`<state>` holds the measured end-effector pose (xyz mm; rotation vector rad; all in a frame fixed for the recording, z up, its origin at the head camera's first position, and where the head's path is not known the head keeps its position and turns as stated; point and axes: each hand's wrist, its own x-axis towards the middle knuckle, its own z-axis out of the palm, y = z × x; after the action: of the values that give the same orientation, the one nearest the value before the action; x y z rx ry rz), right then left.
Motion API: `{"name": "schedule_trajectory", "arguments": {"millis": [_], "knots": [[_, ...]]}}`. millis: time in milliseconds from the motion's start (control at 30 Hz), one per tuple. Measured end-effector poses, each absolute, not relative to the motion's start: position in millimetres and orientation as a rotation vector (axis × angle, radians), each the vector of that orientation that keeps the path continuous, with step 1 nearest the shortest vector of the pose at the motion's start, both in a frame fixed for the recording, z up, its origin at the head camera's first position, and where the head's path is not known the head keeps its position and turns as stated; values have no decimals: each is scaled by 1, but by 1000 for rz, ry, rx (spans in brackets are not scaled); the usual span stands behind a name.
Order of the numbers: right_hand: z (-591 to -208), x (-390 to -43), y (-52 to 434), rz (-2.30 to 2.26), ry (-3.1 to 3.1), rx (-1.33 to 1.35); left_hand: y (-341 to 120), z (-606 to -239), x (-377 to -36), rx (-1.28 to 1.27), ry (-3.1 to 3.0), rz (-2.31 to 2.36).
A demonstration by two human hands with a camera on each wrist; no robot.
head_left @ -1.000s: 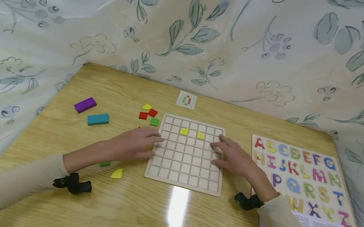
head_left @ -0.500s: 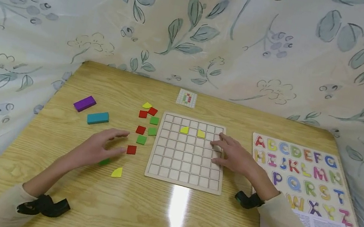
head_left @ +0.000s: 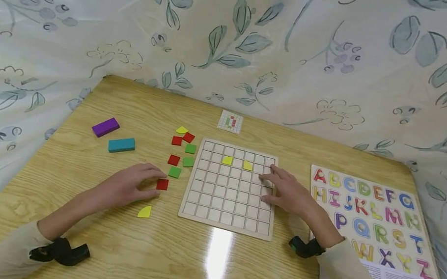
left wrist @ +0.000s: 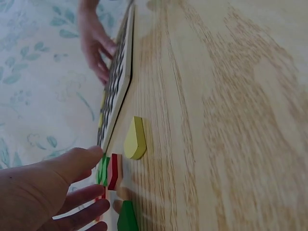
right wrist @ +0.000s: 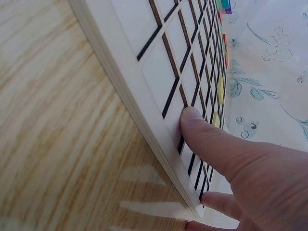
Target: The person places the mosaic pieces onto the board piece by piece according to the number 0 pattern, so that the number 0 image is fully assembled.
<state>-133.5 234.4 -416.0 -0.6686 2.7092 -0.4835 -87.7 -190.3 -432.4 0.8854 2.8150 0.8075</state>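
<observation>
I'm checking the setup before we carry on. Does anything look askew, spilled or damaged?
Nothing stands out. The grid board lies flat and whole, with the right hand resting on it; the loose tiles sit beside it, and the left hand touches the red tile.

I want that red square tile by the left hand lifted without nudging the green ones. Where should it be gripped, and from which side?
Pinch the red square tile across its two side edges, coming from above on the side of the left hand. It lies flat and thin on the table, so only its edges offer a hold. The green tile sits just behind it, so I would keep fingers off that far edge.
</observation>
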Motion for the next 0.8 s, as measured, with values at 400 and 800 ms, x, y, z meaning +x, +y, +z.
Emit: {"name": "schedule_trajectory", "arguments": {"millis": [400, 800], "knots": [[-418, -133, 236, -481, 2712, -676, -189, -435, -86, 907, 2858, 776], [-420, -132, 237, -473, 2719, -680, -188, -434, -85, 911, 2864, 802]]}}
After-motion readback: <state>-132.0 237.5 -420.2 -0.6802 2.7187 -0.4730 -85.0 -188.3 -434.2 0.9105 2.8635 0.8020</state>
